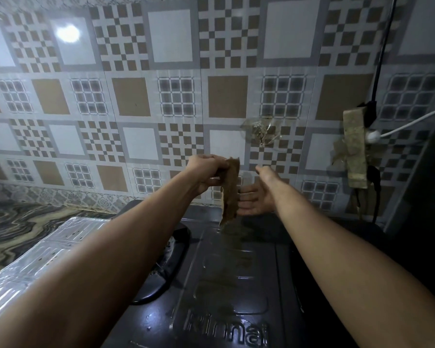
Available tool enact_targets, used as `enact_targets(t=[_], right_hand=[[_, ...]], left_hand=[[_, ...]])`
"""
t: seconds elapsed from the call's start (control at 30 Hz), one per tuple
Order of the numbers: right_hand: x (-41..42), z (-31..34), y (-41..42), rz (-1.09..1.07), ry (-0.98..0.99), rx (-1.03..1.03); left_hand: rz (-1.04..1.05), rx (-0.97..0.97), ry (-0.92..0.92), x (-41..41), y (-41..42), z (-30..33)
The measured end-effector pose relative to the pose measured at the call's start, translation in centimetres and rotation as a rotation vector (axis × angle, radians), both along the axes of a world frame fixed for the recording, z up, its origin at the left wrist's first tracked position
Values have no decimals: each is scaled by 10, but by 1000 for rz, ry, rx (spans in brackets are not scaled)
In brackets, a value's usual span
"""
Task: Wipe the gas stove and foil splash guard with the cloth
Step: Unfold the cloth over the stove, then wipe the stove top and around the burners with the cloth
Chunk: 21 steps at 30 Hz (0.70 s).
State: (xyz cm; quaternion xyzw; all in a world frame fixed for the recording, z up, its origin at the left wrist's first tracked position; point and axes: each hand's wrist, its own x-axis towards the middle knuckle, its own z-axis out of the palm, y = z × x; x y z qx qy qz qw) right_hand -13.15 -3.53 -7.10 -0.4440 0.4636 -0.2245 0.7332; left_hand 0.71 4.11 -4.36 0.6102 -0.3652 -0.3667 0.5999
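Note:
My left hand (204, 172) grips the top of a brown cloth (230, 192), which hangs down in a narrow strip above the back of the dark gas stove (226, 277). Just right of the cloth, my right hand (258, 194) is held with palm turned left and fingers straight, apart from the cloth or barely at its edge. The stove top carries a smeared, wet-looking patch down its middle and a raised brand name near the front. A silver foil splash guard (43, 259) lies flat to the left of the stove, partly under my left forearm.
A patterned tile wall (141, 101) stands close behind the stove. A marbled counter (23, 222) runs at the left. On the right hang a black cable (382, 59), a white cord (407, 124) and taped strips (354, 146). A dark burner opening (171, 249) shows beside my left arm.

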Motion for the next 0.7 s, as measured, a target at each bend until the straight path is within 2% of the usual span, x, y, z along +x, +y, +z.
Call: enact_targets(t=[0.07, 0.13, 0.2, 0.27, 0.33, 0.4, 0.47, 0.5, 0.6, 0.7], right_hand=[[2, -3, 1, 65, -178, 76], [2, -1, 3, 21, -304, 40], [4, 4, 2, -50, -280, -60], [8, 1, -6, -110, -148, -216], [11, -3, -8, -116, 3, -429], [16, -13, -3, 29, 117, -610], [22, -29, 2, 272, 212, -638], [27, -37, 3, 325, 264, -660], [36, -55, 0, 380, 579, -947], [37, -73, 5, 671, 941, -1109]], left_hand=[[-114, 6, -34, -7, 6, 0], [-245, 29, -61, -10, 12, -3], [-284, 4, -24, -8, 17, -8], [-137, -26, -8, 4, 21, -12], [67, 22, -170, 22, 27, -18], [218, 121, -452, 42, 36, -27], [326, 230, -714, 57, 50, -38], [369, 289, -809, 64, 58, -45], [450, 473, -1001, 89, 78, -68], [409, 640, -1143, 115, 95, -90]])
